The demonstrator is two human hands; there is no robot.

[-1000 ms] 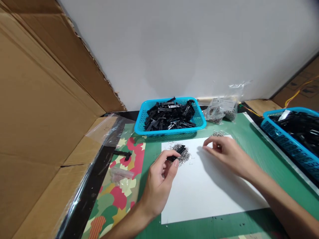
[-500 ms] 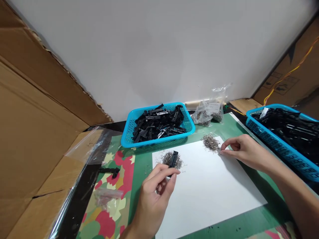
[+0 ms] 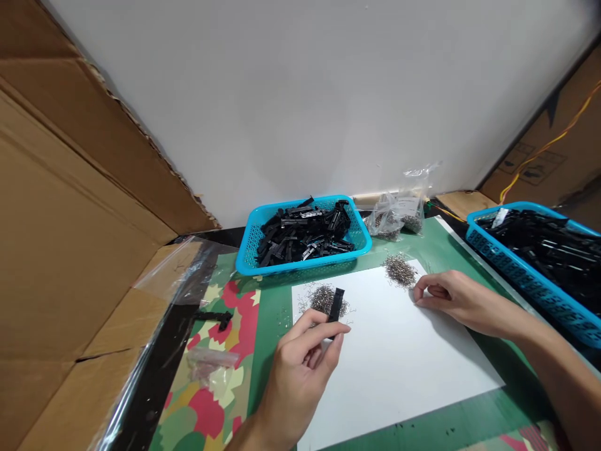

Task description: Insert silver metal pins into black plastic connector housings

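My left hand (image 3: 307, 360) grips a narrow black plastic part (image 3: 336, 305) between thumb and fingers, its far end sticking up. Behind that part lies a pile of small bent metal pieces (image 3: 322, 297) on a white sheet of paper (image 3: 389, 363). My right hand (image 3: 448, 295) rests low over the paper's right side, thumb and forefinger pinched together. Whatever its fingertips hold, if anything, is too small to make out. Just left of those fingertips is a second pile of small metal pieces (image 3: 399, 270).
A blue basket (image 3: 300, 268) of black plastic parts stands at the back, another blue basket (image 3: 530, 269) at the right. Plastic bags of metal pieces (image 3: 394, 216) lean by the wall. Left are a loose black part (image 3: 220, 318), a small plastic bag (image 3: 211, 366) and cardboard (image 3: 117, 238).
The black part in my left hand has turned, showing a smoother face. My right hand has shifted slightly, its fingertips still pinched near the right pile. The whole view has moved a little.
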